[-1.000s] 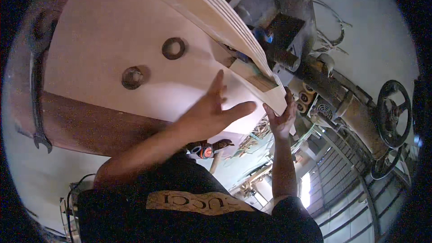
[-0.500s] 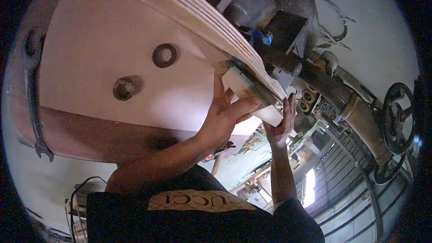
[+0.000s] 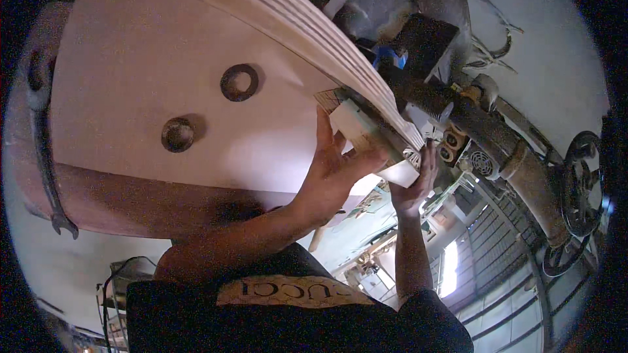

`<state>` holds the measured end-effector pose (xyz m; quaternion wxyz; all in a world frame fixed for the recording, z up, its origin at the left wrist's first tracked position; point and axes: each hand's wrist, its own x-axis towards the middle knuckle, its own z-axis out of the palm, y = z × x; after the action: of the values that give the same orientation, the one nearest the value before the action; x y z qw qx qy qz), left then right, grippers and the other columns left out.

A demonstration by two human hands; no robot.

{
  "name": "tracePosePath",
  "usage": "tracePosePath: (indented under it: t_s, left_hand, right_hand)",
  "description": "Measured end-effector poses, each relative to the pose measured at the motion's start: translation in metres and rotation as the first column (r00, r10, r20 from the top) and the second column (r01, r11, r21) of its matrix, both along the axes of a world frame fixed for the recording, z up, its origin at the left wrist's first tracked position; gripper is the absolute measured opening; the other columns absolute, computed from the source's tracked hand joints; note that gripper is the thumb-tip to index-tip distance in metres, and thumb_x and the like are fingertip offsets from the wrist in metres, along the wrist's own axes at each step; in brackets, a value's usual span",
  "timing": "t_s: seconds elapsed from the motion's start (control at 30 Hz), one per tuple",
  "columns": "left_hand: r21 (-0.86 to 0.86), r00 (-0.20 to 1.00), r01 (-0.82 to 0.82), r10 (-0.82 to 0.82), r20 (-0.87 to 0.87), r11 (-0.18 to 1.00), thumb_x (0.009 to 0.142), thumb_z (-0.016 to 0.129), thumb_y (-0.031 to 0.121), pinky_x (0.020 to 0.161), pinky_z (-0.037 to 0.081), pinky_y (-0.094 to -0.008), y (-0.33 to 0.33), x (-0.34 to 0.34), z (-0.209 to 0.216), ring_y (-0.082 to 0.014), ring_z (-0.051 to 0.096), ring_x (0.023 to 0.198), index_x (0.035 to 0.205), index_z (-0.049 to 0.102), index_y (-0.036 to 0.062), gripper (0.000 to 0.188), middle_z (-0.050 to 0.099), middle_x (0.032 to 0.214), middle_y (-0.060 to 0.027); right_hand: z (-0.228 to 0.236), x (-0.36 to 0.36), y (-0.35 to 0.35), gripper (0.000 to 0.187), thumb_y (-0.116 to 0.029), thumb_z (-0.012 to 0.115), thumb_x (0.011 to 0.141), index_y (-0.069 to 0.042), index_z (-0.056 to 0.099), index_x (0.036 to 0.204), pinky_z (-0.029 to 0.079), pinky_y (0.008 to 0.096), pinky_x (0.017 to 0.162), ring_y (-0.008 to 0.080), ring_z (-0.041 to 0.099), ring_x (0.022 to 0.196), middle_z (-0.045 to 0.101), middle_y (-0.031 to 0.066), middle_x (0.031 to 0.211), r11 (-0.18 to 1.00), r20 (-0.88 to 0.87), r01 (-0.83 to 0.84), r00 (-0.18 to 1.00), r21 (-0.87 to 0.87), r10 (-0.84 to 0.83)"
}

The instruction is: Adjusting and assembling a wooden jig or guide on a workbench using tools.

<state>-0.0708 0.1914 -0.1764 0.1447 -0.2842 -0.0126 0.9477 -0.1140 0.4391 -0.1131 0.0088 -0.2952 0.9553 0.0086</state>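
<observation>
A pale wooden block (image 3: 350, 123) lies lengthwise along the edge of a long ribbed wooden board (image 3: 340, 46). My left hand (image 3: 333, 176) grips the block from the near side, thumb along its face and forefinger stretched toward its far end. Around the block's near right end, my right hand (image 3: 416, 186) is closed, its fingers pointing up beside the ribbed board. A small dark gridded patch (image 3: 328, 99) shows just past my left fingertip. The narrow gap between block and board is dark, and I cannot make out what lies in it.
On the broad pale tabletop (image 3: 144, 85) rest a flat dark ring (image 3: 239, 83) and a thicker round collar (image 3: 178, 134). A long open-ended wrench (image 3: 46, 157) lies at the left edge. Dusty machinery (image 3: 497, 137) with a black handwheel (image 3: 582, 183) stands at the right.
The whole view has shifted slightly. Both hands and the block appear a little farther right and lower, much as the ribbed board does; the grip stays the same.
</observation>
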Motion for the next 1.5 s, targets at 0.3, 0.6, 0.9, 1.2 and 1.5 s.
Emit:
tracePosePath:
  t_s: [0.3, 0.6, 0.9, 1.2, 1.5]
  left_hand:
    - [-0.004, 0.997, -0.079, 0.079, 0.009, 0.997, 0.096, 0.069, 0.002, 0.119, 0.041, -0.0464, 0.001, -0.02, 0.011, -0.0308, 0.036, 0.147, 0.154, -0.034, 0.0142, 0.119, 0.022, 0.16, -0.0177]
    - [-0.159, 0.991, -0.103, 0.088, -0.1, 0.982, 0.097, 0.072, 0.014, 0.123, 0.034, -0.0484, 0.006, -0.021, 0.001, -0.0355, 0.033, 0.148, 0.146, -0.044, 0.0087, 0.127, 0.018, 0.161, -0.0244]
    - [-0.16, 0.988, -0.136, 0.122, -0.094, 0.978, 0.097, 0.073, 0.016, 0.121, 0.037, -0.0467, 0.01, -0.02, 0.0, -0.0359, 0.032, 0.149, 0.146, -0.045, 0.0077, 0.128, 0.016, 0.162, -0.024]
    - [-0.144, 0.992, -0.084, 0.07, -0.104, 0.986, 0.098, 0.071, 0.014, 0.124, 0.033, -0.0452, 0.005, -0.022, 0.002, -0.033, 0.029, 0.151, 0.148, -0.043, 0.0133, 0.125, 0.013, 0.165, -0.0192]
    - [-0.148, 0.993, -0.043, 0.026, -0.111, 0.988, 0.098, 0.071, 0.012, 0.125, 0.029, -0.046, 0.005, -0.02, 0.0, -0.0333, 0.03, 0.15, 0.148, -0.043, 0.0132, 0.125, 0.016, 0.163, -0.0208]
  right_hand:
    - [-0.006, -0.018, 0.015, 0.099, -0.046, 0.088, 0.079, 0.002, 0.041, 0.151, 0.05, 0.0517, 0.103, 0.0431, 0.06, 0.123, 0.056, 0.0269, 0.144, 0.999, 0.066, -0.008, 0.998, -0.043, 0.01]
    - [-0.007, -0.018, 0.016, 0.099, -0.041, 0.089, 0.08, 0.002, 0.037, 0.153, 0.055, 0.0475, 0.098, 0.0416, 0.062, 0.122, 0.055, 0.0272, 0.145, 1.0, 0.107, 0.026, 0.994, -0.013, -0.025]
    - [-0.012, -0.016, 0.024, 0.099, -0.042, 0.089, 0.08, 0.003, 0.038, 0.152, 0.055, 0.0479, 0.098, 0.0418, 0.061, 0.123, 0.054, 0.0277, 0.145, 0.999, 0.053, -0.032, 0.998, -0.032, 0.033]
    - [-0.011, -0.014, 0.032, 0.1, -0.043, 0.089, 0.08, 0.003, 0.038, 0.152, 0.054, 0.0472, 0.1, 0.0396, 0.06, 0.125, 0.052, 0.0271, 0.146, 0.997, 0.103, 0.038, 0.994, -0.064, -0.031]
    - [-0.011, -0.013, 0.032, 0.1, -0.047, 0.089, 0.079, 0.007, 0.041, 0.148, 0.052, 0.0476, 0.102, 0.04, 0.06, 0.123, 0.054, 0.0264, 0.144, 1.0, 0.036, 0.008, 0.999, 0.011, -0.009]
